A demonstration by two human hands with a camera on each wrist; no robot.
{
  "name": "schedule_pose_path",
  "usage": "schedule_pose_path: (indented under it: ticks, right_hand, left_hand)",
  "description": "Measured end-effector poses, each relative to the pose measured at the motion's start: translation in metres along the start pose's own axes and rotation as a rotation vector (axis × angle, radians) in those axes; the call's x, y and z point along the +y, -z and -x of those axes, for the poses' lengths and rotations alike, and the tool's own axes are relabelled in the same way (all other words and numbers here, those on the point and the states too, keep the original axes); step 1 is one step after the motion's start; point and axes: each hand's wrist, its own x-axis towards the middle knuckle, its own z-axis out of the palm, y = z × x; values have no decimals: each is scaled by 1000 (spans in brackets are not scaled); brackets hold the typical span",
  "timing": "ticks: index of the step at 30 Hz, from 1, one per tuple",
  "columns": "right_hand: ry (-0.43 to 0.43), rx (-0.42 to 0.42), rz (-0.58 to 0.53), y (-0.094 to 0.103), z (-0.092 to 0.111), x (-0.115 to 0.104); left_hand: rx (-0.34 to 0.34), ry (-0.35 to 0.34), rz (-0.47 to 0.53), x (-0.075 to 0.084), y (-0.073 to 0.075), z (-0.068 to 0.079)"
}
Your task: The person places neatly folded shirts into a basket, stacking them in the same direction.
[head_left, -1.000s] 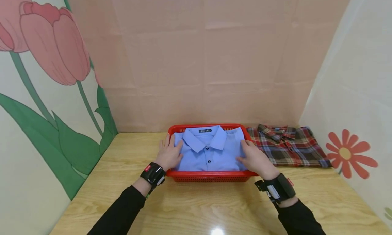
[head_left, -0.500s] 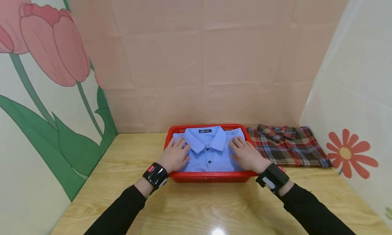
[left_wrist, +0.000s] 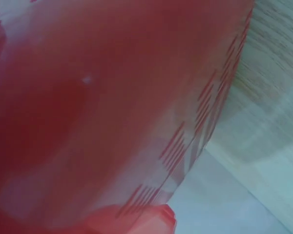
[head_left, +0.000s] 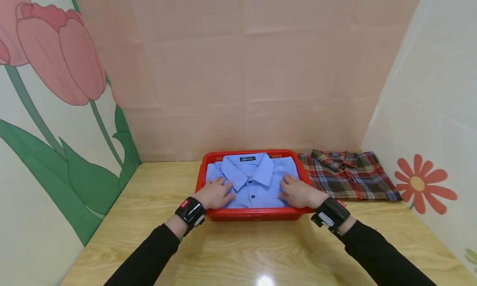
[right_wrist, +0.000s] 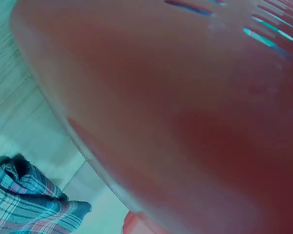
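A folded light blue collared shirt (head_left: 257, 193) lies face up inside a red plastic basket (head_left: 253, 214) in the head view. My left hand (head_left: 214, 193) rests on the shirt's left side, its fingers spread over the cloth. On the right side of the same shirt lies my right hand (head_left: 298, 192), fingers extended toward the buttons. Both wrists pass over the basket's near rim. In the left wrist view the slotted basket wall (left_wrist: 112, 112) fills most of the picture. The right wrist view is likewise filled by the basket wall (right_wrist: 136, 97), and neither hand shows there.
A folded plaid shirt (head_left: 348, 176) lies on the wooden table (head_left: 238, 253) to the right of the basket. A pinkish backdrop (head_left: 238, 70) rises behind the table. Side walls with a printed tulip (head_left: 61, 54) and a red flower (head_left: 425, 184) flank it.
Both hands have moved inward from the shirt's side edges onto its front, then slid slightly toward the near rim. The head view has shifted a little. The basket and plaid shirt stay in place.
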Motion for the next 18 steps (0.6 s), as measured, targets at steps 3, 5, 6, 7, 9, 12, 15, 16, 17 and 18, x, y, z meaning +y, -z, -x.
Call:
schedule_pose_path:
  ticks: [3, 5, 6, 7, 9, 12, 15, 16, 17, 18]
  right_hand:
    - [1, -1, -16, 0, -2, 0]
    - [5, 4, -32, -1, -4, 0]
    - [8, 7, -44, -1, -4, -1]
    - [11, 10, -56, -1, -4, 0]
    - [2, 5, -85, 0, -5, -1]
    - [-17, 1, -116, 0, -5, -2]
    - [-44, -13, -144, 0, -3, -4]
    - [-48, -16, -156, 0, -2, -4]
    - [-51, -19, -171, 0, 0, -5]
    - [-48, -18, -185, 1, 1, -5]
  left_hand:
    - [-13, 3, 39, -1, -1, -2]
    - [-18, 7, 55, -1, -2, -4]
    - [-22, 10, 62, -1, -3, -5]
    - [-25, 12, 67, -1, -3, -5]
    - [-32, 16, 71, -1, -3, -6]
    - [-37, 20, 67, -1, -4, -6]
    - [-36, 17, 63, -1, -3, -5]
    - [-37, 15, 63, -1, -3, -4]
    - [-37, 13, 68, -1, -3, -3]
    - [-38, 11, 74, -1, -2, -2]
